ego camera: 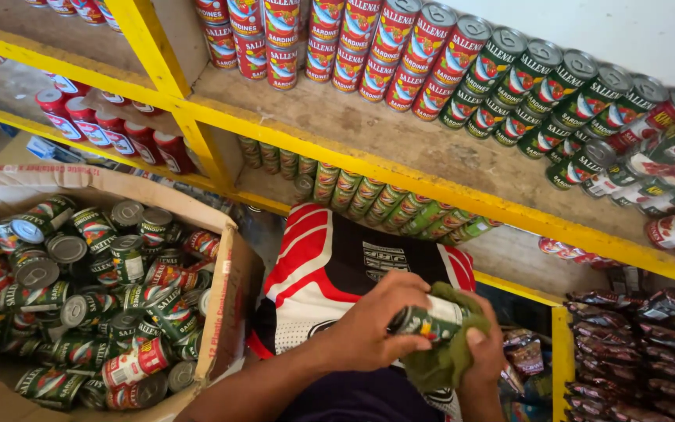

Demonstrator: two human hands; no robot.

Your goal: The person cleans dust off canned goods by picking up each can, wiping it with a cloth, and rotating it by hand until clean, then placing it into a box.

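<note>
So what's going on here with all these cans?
A person holds a green-labelled can in the left hand, while the right hand presses a green cloth around it. A cardboard box at their left is full of loose cans. On the yellow shelves in front, red-labelled and green-labelled cans stand in rows.
</note>
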